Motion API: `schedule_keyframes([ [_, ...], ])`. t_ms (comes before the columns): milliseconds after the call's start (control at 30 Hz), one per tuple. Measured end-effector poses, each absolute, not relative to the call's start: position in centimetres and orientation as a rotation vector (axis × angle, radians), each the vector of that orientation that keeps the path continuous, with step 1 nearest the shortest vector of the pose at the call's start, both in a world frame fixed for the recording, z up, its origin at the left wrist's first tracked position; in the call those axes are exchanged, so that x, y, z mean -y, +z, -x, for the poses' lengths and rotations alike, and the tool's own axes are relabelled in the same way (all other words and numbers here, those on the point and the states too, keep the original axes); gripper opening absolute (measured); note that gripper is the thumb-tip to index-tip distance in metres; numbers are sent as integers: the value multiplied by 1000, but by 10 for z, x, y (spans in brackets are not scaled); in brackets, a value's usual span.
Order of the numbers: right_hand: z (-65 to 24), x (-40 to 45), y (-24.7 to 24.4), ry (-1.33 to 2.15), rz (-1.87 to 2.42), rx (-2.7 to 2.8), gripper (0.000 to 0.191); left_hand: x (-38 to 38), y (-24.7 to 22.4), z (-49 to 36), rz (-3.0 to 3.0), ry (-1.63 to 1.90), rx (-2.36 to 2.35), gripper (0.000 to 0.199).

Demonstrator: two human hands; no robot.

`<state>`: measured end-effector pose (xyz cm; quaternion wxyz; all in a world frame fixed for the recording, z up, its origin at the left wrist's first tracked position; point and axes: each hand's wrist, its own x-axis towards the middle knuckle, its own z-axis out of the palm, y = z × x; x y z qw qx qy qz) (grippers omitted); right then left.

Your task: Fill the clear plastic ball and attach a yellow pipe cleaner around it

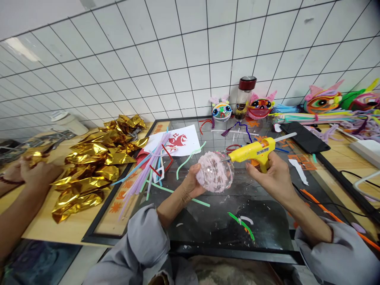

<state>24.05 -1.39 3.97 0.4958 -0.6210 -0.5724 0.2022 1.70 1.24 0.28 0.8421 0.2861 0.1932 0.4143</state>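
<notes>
My left hand (192, 183) grips a round, clear ball (216, 172) partly covered in fuzzy pale-pink strips, held up above the dark work surface. In my right hand (271, 174) is a yellow hot glue gun (252, 152), my fingers wrapped round its handle. A white glue stick (286, 136) sticks out of its back end. The gun's nozzle points left and meets the ball's upper right side; whether it touches the surface or sits just in front, I cannot tell. The ball's far side and my left fingertips behind it are hidden.
Lilac and blue pipe cleaners (142, 174) lie left beside a white paper with a red print (185, 140). Farther left, another person's hands (37, 170) work near gold foil (92, 166). A glass bottle (244, 99), decorated balls (222, 111) and a black phone (305, 136) stand or lie behind.
</notes>
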Motion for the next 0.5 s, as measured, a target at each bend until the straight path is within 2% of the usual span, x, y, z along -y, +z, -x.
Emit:
schedule_keyframes([
  [500,-239,15,39,490,1560,1447,29,-15,10,-20,-591,905,-340,92],
])
